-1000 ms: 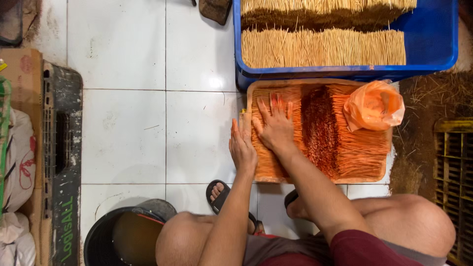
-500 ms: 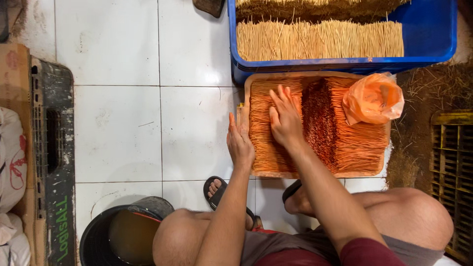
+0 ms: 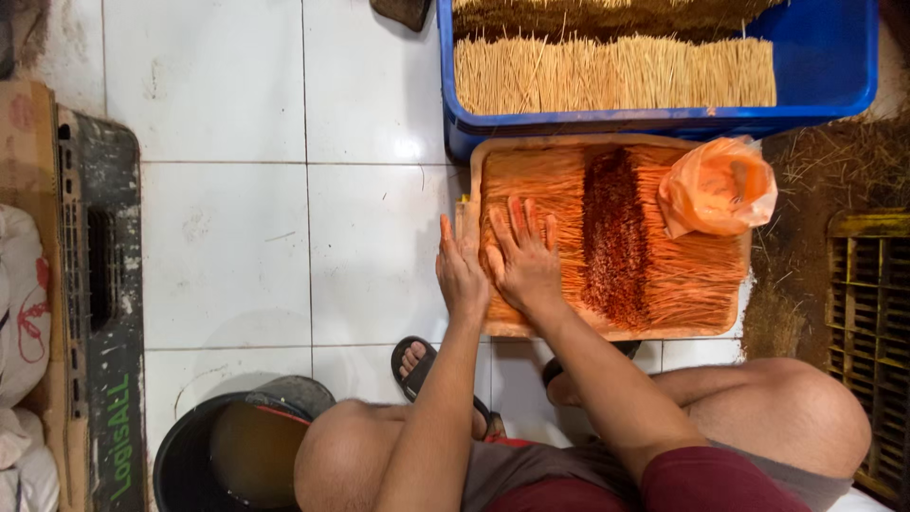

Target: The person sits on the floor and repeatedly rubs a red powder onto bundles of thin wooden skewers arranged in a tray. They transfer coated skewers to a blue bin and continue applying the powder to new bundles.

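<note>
A wooden tray (image 3: pixel 493 329) lies on the white tiled floor, filled with thin orange sticks (image 3: pixel 531 180) and a band of dark red powder (image 3: pixel 614 237) down its middle. My right hand (image 3: pixel 521 256) lies flat, fingers spread, on the sticks in the tray's left part. My left hand (image 3: pixel 461 270) rests edge-on against the tray's left rim, fingers straight. An orange plastic bag (image 3: pixel 718 187) sits on the sticks at the tray's right end.
A blue crate (image 3: pixel 853 85) of pale sticks stands behind the tray. A black bucket (image 3: pixel 190 455) sits near my left knee. A dark crate (image 3: pixel 100 303) and white sacks (image 3: pixel 24 303) line the left; a yellow crate (image 3: pixel 867 313) and straw litter lie on the right.
My right hand has slid back toward me and to the left over the sticks. The left hand has stayed at the tray's rim.
</note>
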